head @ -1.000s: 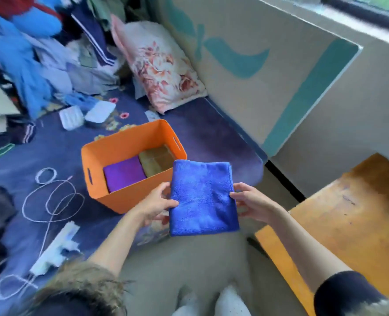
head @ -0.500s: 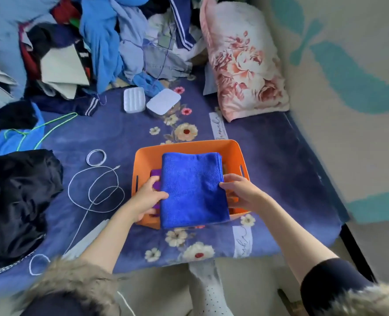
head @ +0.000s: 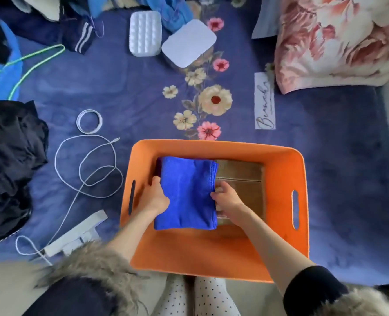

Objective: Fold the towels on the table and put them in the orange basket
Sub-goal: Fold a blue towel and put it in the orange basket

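The left hand (head: 153,197) holds the left edge of the folded blue towel (head: 186,192); its thumb lies on top of the cloth and the other fingers are hidden under it. The right hand (head: 226,199) grips the right edge of the same towel, with the fingers curled at the folded border. Both forearms reach down into the orange basket (head: 280,156) from its near wall.

The blue towel lies inside the basket, in the left half, folded to a rectangle with its long side going from the near wall to the far wall. At its far left corner a small strip of a purple towel (head: 158,166) shows from below it. Just beside it, in the right half of the basket, lies a folded brown towel (head: 241,176), and the right hand rests partly over this one.

The basket stands on a bed with a dark blue flowered blanket (head: 129,87), close to the near edge of the bed. To the left of the basket a white cable (head: 86,165) lies in loops on the blanket, and a white power strip (head: 74,236) lies near the near edge. At the left edge there is a black garment (head: 8,160). Toward the far side lie two white boxes (head: 145,34), and at the far right corner a pillow with pink flowers (head: 335,39).
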A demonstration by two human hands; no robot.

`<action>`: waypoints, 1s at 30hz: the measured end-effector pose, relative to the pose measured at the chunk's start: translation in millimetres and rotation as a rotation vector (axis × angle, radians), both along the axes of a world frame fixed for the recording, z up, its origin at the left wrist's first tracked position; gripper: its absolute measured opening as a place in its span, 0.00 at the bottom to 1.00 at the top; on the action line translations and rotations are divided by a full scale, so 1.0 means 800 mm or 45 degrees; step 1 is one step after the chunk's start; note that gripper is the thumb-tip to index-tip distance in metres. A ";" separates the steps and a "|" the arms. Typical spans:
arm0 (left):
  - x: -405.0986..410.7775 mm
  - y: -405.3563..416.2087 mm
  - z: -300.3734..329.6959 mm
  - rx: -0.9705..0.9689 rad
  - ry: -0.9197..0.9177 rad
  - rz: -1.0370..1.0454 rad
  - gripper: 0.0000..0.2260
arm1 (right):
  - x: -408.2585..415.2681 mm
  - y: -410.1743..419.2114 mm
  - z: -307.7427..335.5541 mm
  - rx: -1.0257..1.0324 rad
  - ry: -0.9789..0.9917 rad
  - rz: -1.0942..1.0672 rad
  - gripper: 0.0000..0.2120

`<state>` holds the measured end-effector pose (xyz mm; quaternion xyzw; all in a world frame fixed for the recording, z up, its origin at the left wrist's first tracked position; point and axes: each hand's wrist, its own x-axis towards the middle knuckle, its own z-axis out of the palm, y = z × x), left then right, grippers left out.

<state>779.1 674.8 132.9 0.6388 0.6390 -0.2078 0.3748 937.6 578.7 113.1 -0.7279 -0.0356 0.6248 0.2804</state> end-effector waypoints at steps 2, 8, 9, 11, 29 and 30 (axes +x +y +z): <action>0.002 0.006 -0.007 0.097 0.033 -0.089 0.12 | -0.008 0.009 -0.008 -0.011 -0.029 -0.008 0.11; 0.009 0.015 -0.016 0.171 0.125 -0.165 0.15 | -0.014 0.028 -0.026 -0.026 -0.151 0.030 0.12; 0.009 0.013 -0.017 0.187 0.131 -0.164 0.18 | -0.014 0.029 -0.028 -0.043 -0.164 0.048 0.14; 0.009 0.006 -0.015 0.244 0.148 -0.216 0.26 | -0.016 0.029 -0.030 -0.073 -0.237 0.103 0.16; 0.010 0.008 -0.089 0.265 0.467 -1.056 0.61 | 0.006 0.018 -0.078 0.234 -1.195 1.788 0.52; 0.011 0.008 -0.089 0.265 0.460 -1.054 0.61 | 0.006 0.018 -0.078 0.227 -1.191 1.799 0.52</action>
